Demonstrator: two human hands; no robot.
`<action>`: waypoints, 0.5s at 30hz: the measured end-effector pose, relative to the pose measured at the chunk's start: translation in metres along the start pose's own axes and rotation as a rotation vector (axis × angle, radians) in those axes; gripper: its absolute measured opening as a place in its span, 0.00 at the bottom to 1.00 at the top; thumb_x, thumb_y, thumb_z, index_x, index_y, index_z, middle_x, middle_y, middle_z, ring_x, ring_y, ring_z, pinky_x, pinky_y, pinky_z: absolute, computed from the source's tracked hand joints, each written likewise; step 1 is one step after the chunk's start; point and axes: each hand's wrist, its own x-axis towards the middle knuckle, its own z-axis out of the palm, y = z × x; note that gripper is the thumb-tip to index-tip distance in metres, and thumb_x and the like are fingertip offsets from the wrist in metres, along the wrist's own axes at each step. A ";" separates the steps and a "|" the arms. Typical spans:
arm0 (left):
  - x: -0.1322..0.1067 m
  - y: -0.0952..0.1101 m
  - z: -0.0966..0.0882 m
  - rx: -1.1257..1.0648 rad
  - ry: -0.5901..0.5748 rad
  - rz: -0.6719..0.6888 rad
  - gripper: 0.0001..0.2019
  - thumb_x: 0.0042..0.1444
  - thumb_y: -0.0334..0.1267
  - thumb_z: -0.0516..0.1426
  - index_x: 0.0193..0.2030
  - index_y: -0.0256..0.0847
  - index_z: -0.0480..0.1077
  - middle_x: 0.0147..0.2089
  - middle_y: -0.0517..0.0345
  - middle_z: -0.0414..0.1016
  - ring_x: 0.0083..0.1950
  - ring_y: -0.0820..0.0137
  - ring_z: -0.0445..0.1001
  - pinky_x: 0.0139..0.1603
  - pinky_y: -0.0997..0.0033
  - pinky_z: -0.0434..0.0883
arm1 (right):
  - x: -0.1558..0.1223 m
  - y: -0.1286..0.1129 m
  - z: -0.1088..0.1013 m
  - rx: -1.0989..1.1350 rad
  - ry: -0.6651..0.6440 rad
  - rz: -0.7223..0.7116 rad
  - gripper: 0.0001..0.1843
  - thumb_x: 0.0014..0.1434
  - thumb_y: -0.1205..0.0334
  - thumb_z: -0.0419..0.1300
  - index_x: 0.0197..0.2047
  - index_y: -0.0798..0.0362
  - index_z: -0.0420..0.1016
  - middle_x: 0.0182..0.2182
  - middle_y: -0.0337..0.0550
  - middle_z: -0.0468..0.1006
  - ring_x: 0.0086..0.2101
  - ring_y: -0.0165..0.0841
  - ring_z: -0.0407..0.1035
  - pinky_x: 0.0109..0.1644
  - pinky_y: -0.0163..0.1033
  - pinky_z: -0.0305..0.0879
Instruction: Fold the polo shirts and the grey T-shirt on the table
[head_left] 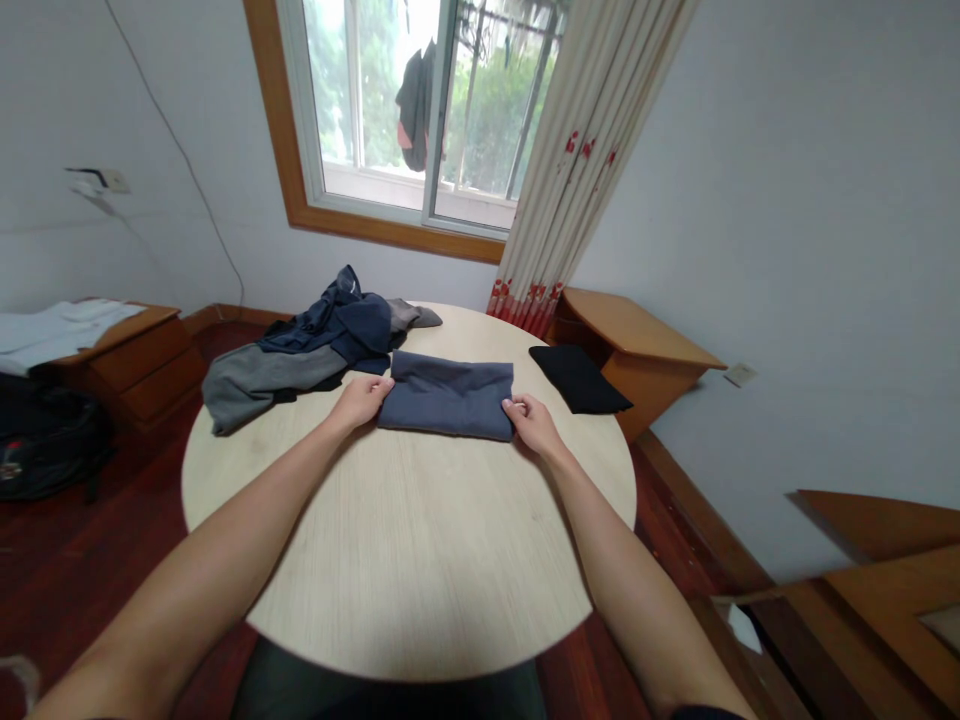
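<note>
Bare forearms [240,535] extend from the lower corners over a round, pale wood-grained worktop [427,560]. At frame centre, the left hand [364,399] and right hand [534,424] pinch opposite side edges of a folded, rectangular slate-blue cloth [450,400] between their fingers [382,386]; folded black fabric [580,379] lies farther right.

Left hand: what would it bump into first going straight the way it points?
Most likely the folded bluish cloth: the left hand points across it and appears to pinch its left edge.
</note>
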 end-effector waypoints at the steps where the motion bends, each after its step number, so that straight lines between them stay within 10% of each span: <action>1: 0.002 -0.001 0.000 0.015 0.032 -0.006 0.29 0.49 0.64 0.59 0.39 0.36 0.75 0.29 0.55 0.76 0.30 0.65 0.74 0.30 0.70 0.67 | 0.001 0.003 0.001 -0.010 0.024 0.022 0.30 0.51 0.35 0.63 0.42 0.55 0.72 0.18 0.30 0.64 0.22 0.29 0.59 0.26 0.34 0.54; 5: -0.003 -0.005 -0.008 -0.017 -0.097 0.014 0.43 0.44 0.62 0.64 0.61 0.34 0.66 0.24 0.63 0.72 0.26 0.68 0.70 0.29 0.71 0.63 | -0.002 0.004 -0.001 0.037 -0.035 0.024 0.39 0.48 0.41 0.68 0.57 0.55 0.67 0.22 0.30 0.68 0.24 0.30 0.63 0.27 0.34 0.60; 15: -0.013 -0.009 -0.016 0.066 -0.271 0.098 0.43 0.40 0.51 0.68 0.63 0.35 0.66 0.23 0.71 0.63 0.24 0.72 0.64 0.27 0.72 0.59 | -0.006 -0.002 -0.003 0.302 -0.162 -0.044 0.40 0.47 0.48 0.71 0.62 0.48 0.67 0.33 0.35 0.72 0.30 0.30 0.67 0.30 0.35 0.62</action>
